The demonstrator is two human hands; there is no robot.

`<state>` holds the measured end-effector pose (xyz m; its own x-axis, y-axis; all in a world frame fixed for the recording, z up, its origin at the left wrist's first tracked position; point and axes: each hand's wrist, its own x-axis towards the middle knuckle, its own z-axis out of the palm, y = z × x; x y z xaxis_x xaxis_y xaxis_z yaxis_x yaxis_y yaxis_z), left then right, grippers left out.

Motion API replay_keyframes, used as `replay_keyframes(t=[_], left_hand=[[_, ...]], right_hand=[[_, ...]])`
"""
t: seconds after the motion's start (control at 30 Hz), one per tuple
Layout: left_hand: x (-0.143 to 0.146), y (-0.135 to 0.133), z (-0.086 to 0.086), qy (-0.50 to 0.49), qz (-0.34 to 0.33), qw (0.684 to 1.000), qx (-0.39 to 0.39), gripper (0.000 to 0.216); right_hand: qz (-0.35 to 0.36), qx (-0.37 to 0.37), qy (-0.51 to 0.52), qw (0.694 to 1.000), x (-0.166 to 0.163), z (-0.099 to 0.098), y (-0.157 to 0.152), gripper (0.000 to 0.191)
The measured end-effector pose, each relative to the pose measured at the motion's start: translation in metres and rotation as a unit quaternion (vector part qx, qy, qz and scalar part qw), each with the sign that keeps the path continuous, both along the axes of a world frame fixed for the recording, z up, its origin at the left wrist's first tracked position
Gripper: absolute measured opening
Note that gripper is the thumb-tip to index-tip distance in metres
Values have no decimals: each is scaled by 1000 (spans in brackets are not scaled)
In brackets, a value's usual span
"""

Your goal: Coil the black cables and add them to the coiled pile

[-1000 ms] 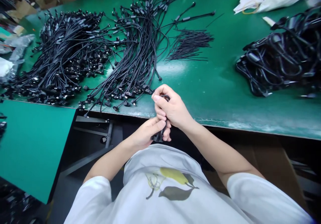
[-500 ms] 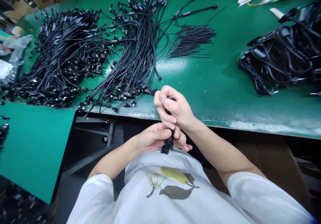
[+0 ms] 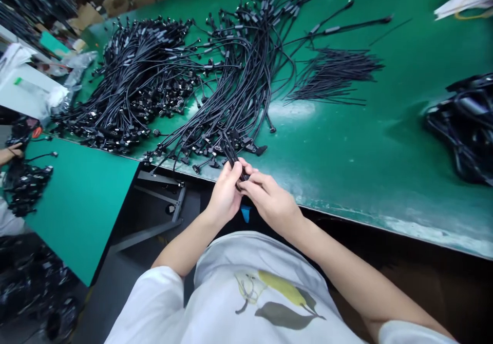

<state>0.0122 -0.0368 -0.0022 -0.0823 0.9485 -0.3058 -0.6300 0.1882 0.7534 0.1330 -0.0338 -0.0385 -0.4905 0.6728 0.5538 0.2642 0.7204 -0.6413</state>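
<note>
My left hand [image 3: 225,192] is closed around a folded black cable [image 3: 230,150], whose strands stick out forward past the thumb. Beside it, the fingers of my right hand [image 3: 272,203] pinch the near part of the same cable. Both hands meet just off the table's front edge, above my lap. Close ahead lies a spread bunch of black cables [image 3: 246,84] with small connectors at their ends. Part of the held cable is hidden by my fingers.
A larger heap of black cables [image 3: 134,72] is at the left. Thin black ties [image 3: 339,72] lie right of centre on the green table [image 3: 346,159]. Bundled cables [image 3: 464,123] sit far right. A co-worker's hand [image 3: 11,154] shows at the left, by a lower green board [image 3: 87,190].
The view has turned left. My right hand has come down from above my left hand to its side, and the cable now points forward instead of down towards me.
</note>
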Motion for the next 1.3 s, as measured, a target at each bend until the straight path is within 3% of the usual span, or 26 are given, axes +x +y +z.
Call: replay_keyframes(t=[0.07, 0.17, 0.23, 0.37, 0.43, 0.5, 0.6, 0.7, 0.8, 0.93, 1.0, 1.07, 1.2, 1.3], left_hand=[[3, -2, 4, 34, 0, 999, -11, 15], [5, -4, 7, 71, 2, 997, -16, 18], [3, -4, 7, 92, 2, 996, 0, 19], [-1, -8, 0, 172, -16, 984, 48, 24], [0, -12, -2, 224, -75, 970, 54, 25], [2, -17, -1, 264, -154, 950, 58, 26], [2, -22, 0, 291, -218, 929, 67, 25], [-1, -23, -3, 355, -218, 906, 73, 25], [-2, -21, -6, 435, -212, 872, 72, 27], [1, -19, -5, 480, -197, 852, 72, 25], [-1, -16, -3, 471, -200, 857, 70, 23], [-4, -14, 1, 415, -224, 880, 52, 23], [-14, -11, 10, 200, -309, 930, -19, 38], [-19, -12, 15, 111, -341, 931, -64, 47]], right_hand=[[-1, -96, 61, 994, -1, 9, 2, 16], [24, -289, 143, 946, 2, 22, 2, 15], [42, -326, 136, 934, 8, 26, 3, 16], [-17, -259, 100, 961, 23, 33, 18, 15], [-32, -266, 140, 953, 28, 41, 30, 37], [-2, -291, 137, 947, 29, 50, 41, 52], [29, -291, 51, 955, 31, 59, 51, 37], [19, -244, -45, 968, 33, 60, 54, 23], [-45, -176, -116, 976, 33, 54, 52, 15], [-145, -82, -157, 973, 31, 46, 52, 23], [-132, -64, -176, 973, 35, 46, 54, 28], [-71, -81, -181, 978, 44, 50, 56, 30], [85, -106, -168, 976, 65, 63, 58, 31], [153, -16, -209, 966, 73, 69, 55, 34]])
